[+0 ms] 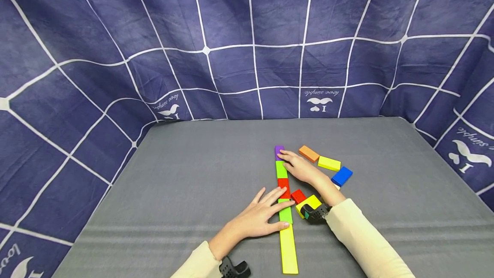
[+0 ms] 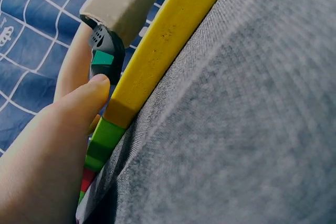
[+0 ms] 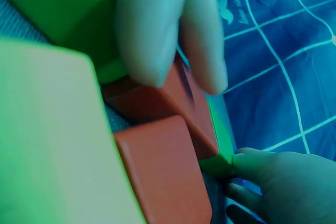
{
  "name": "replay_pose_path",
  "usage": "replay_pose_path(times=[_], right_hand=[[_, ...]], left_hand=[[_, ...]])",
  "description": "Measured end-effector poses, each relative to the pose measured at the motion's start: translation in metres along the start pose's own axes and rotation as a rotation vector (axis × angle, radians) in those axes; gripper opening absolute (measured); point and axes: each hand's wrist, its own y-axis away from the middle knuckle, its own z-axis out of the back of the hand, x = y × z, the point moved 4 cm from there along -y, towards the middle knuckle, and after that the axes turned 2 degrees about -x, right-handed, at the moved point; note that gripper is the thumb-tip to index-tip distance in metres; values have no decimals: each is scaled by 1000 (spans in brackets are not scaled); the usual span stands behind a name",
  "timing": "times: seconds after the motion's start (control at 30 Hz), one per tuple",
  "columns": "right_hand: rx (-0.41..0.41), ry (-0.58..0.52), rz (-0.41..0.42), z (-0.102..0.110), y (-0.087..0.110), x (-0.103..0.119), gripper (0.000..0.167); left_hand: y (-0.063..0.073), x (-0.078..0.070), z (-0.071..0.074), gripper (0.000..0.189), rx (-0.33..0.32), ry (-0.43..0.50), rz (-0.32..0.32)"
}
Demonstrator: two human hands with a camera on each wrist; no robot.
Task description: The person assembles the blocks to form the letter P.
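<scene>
A straight row of wooden blocks runs away from me in the head view: a long yellow block (image 1: 288,250), a green block (image 1: 286,214), a red block (image 1: 283,182), another green block (image 1: 281,170) and a purple block (image 1: 278,152) at the far end. My left hand (image 1: 258,218) lies spread across the row's middle, fingertips over the red and nearer green blocks. Its thumb (image 2: 89,95) touches near where yellow meets green. At the far end my right hand (image 1: 301,168) rests its extended fingers on the purple block and beside the farther green one.
Right of the row lie loose blocks: orange (image 1: 309,153), yellow (image 1: 329,163), blue (image 1: 341,176), red (image 1: 298,196) and another yellow one (image 1: 313,201) partly behind the right wristband (image 1: 317,212). A grey cloth (image 1: 185,175) covers the table; a blue grid curtain (image 1: 231,67) surrounds it.
</scene>
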Motion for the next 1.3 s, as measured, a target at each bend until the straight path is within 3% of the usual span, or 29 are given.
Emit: replay_pose_path(times=[0.33, 0.43, 0.6, 0.73, 0.83, 0.97, 1.1, 1.3], right_hand=[[-19, 21, -9, 4, 0, -3, 39], [-134, 79, -71, 13, 4, -5, 36], [-419, 206, -298, 32, 17, -16, 32], [-420, 300, -382, 35, 24, -27, 33], [-408, 352, -340, 35, 24, -33, 30], [-444, 360, -202, 37, 17, -40, 24], [-422, 291, -97, 38, 7, -46, 25], [-331, 181, -44, 32, -2, -48, 27]], left_hand=[[-3, 3, 0, 47, -25, -28, 6], [-3, 3, -1, 47, -30, -40, 2], [-2, 3, -1, 48, -39, -56, 6], [-1, 4, -1, 48, -39, -51, 15], [-1, 4, -1, 48, -34, -50, 16], [-2, 5, -1, 48, -33, -48, 18], [-2, 5, 0, 48, -24, -28, 27], [-1, 5, -2, 48, -3, -18, 34]])
